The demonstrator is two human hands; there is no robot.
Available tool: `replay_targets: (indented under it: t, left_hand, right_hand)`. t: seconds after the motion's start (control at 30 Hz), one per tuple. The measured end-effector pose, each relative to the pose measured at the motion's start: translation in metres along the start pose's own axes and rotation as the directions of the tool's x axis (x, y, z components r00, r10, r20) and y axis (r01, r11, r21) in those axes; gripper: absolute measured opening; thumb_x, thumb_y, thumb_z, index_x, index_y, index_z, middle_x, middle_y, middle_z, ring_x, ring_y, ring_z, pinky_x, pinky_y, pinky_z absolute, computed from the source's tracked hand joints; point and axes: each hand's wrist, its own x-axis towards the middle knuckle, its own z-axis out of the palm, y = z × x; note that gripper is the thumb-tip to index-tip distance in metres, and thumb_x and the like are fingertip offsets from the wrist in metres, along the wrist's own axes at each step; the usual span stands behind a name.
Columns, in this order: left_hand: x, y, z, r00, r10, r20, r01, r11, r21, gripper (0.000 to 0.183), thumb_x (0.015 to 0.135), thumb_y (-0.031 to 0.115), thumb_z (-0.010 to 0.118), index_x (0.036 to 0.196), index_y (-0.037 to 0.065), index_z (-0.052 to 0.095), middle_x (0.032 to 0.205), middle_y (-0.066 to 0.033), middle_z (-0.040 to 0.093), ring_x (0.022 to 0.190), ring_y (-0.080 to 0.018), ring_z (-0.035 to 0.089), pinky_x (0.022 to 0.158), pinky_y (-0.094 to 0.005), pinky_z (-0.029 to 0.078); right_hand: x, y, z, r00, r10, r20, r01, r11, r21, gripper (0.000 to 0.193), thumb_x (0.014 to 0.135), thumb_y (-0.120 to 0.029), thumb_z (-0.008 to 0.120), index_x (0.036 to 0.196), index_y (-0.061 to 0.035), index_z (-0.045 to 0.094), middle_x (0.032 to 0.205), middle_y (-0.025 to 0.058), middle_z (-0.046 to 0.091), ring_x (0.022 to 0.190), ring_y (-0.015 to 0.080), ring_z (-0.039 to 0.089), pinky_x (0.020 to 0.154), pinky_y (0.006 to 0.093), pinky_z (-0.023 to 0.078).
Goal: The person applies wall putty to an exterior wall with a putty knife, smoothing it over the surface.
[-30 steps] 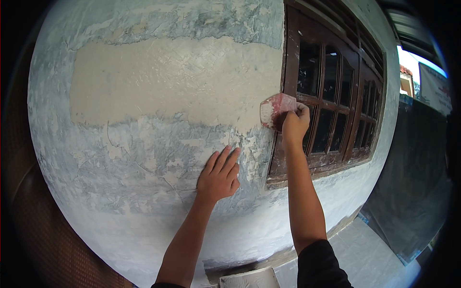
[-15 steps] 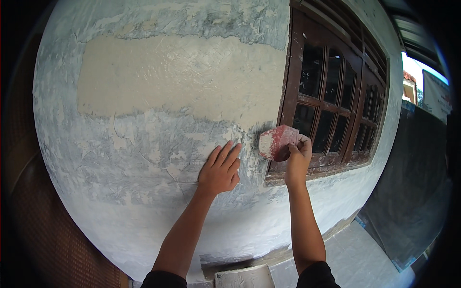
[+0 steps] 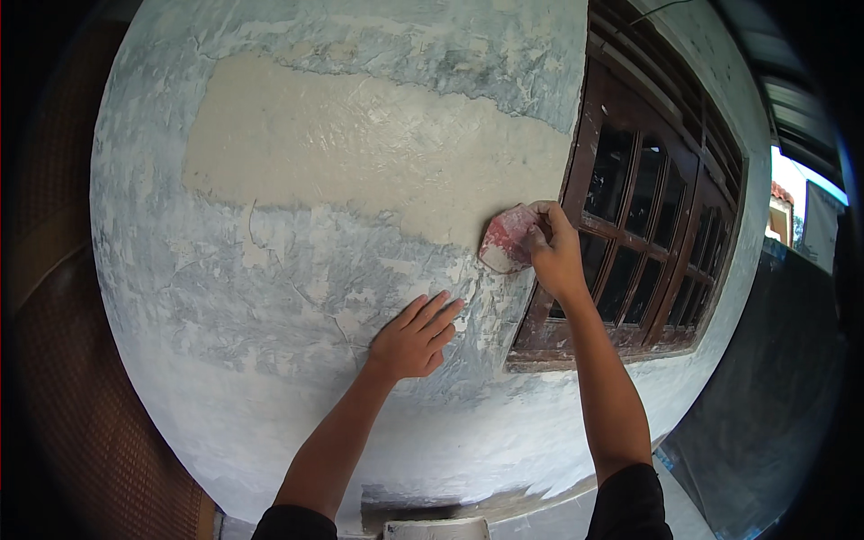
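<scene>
My right hand (image 3: 556, 252) pinches a red putty spreader (image 3: 507, 241) smeared with pale filler. The flat blade lies against the wall, at the lower right corner of a wide cream putty patch (image 3: 342, 144), close beside the window frame. Lower and to the left, my left hand (image 3: 414, 337) rests with fingers spread on the mottled grey-white wall (image 3: 279, 315), holding nothing. Rough streaks of putty mark the surface between both hands.
A brown wooden window (image 3: 621, 225) with dark panes fills the wall's right side, its sill jutting out below. A pale container (image 3: 436, 529) stands at the wall's foot. Brown woven panels (image 3: 108, 414) are at the left, a dark sheet (image 3: 765, 387) at the right.
My right hand has carried the spreader upward along the window frame to the cream patch, its blade now tipped lower. My left hand stays on the wall. The whole view has shifted slightly.
</scene>
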Motion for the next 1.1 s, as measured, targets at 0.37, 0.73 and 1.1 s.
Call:
replay_targets:
  t: [0.37, 0.73, 1.1]
  left_hand:
    - [0.000, 0.003, 0.000, 0.995, -0.030, -0.094, 0.027, 0.999, -0.029, 0.023, 0.076, 0.016, 0.056, 0.094, 0.009, 0.067, 0.142, -0.0082, 0.053, 0.136, -0.0287, 0.044, 0.113, -0.0464, 0.035]
    - [0.002, 0.006, -0.003, 0.997, -0.031, -0.074, 0.030, 0.999, -0.015, 0.017, 0.074, 0.018, 0.057, 0.087, 0.009, 0.065, 0.143, -0.0078, 0.052, 0.136, -0.0284, 0.044, 0.112, -0.0462, 0.035]
    - [0.001, 0.005, 0.002, 0.995, -0.029, -0.092, 0.027, 0.999, -0.029, 0.020, 0.074, 0.016, 0.057, 0.090, 0.009, 0.065, 0.143, -0.0081, 0.052, 0.136, -0.0286, 0.044, 0.112, -0.0461, 0.036]
  right_hand:
    - [0.019, -0.004, -0.002, 0.994, -0.101, 0.030, 0.103, 0.992, -0.071, 0.025, 0.081, 0.006, 0.054, 0.105, 0.0008, 0.058, 0.084, 0.0188, 0.066, 0.080, 0.0306, 0.067, 0.079, 0.0345, 0.050]
    - [0.018, -0.011, 0.003, 0.973, -0.232, 0.019, 0.230, 0.947, -0.224, 0.027, 0.081, 0.000, 0.056, 0.107, -0.0031, 0.059, 0.090, 0.0165, 0.067, 0.089, 0.0346, 0.063, 0.087, 0.0416, 0.036]
    - [0.018, -0.008, 0.001, 0.972, -0.216, -0.091, 0.201, 0.969, -0.147, 0.025, 0.081, 0.004, 0.054, 0.105, 0.0001, 0.058, 0.091, 0.0201, 0.067, 0.088, 0.0345, 0.066, 0.082, 0.0407, 0.045]
